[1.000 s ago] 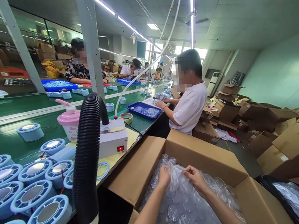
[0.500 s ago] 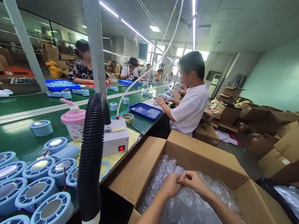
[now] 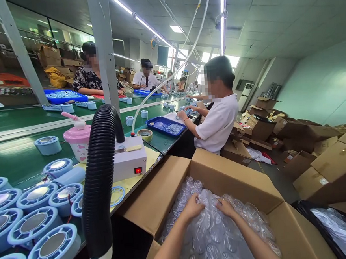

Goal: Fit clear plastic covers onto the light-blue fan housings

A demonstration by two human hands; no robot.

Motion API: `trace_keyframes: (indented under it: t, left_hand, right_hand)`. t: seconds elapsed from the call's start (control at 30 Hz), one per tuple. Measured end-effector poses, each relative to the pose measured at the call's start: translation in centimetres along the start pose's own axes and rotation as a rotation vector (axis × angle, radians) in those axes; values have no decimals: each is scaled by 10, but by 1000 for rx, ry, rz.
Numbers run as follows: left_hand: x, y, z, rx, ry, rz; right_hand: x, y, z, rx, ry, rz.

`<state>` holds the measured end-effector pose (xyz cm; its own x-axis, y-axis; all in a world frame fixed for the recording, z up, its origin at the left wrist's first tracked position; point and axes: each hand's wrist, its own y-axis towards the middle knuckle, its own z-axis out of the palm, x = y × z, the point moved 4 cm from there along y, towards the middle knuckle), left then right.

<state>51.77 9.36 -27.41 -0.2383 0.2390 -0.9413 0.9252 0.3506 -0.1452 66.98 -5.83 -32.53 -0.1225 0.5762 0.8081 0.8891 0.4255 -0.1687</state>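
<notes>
My left hand (image 3: pixel 194 207) and my right hand (image 3: pixel 225 207) are over an open cardboard box (image 3: pixel 237 168), a short gap apart. Between them stretches a clear plastic bag (image 3: pixel 209 206), and the curled fingers of each hand pinch it. Beneath and around the bag lie many clear, round, ribbed plastic pieces (image 3: pixel 213 255), which fill the box. Some are seen only through the film, so their exact shape is blurred.
Left of the box, a green bench (image 3: pixel 21 165) carries light-blue round housings (image 3: pixel 52 248), a black corrugated hose (image 3: pixel 98 182), a white machine (image 3: pixel 128 164), a pink-lidded tub (image 3: pixel 77 142) and a blue tray (image 3: pixel 167 126). A co-worker (image 3: pixel 218 118) stands beyond the box. Cartons (image 3: pixel 335 169) are stacked right.
My hands were together at the middle of the box; they have moved apart, left and right, with the plastic bag spread between them. The view has shifted slightly.
</notes>
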Motion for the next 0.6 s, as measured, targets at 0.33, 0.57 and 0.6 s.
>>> trace_keyframes:
  t: [0.33,0.57,0.6]
  left_hand:
    - [10,6,2,-16,-230,-130]
    - [7,10,3,-86,-405,-124]
    - [6,9,2,-107,-424,-117]
  right_hand:
    - [-5,13,14,-44,-6,-34]
    - [-17,-5,25,-40,22,42]
    - [-18,-6,28,-56,23,52]
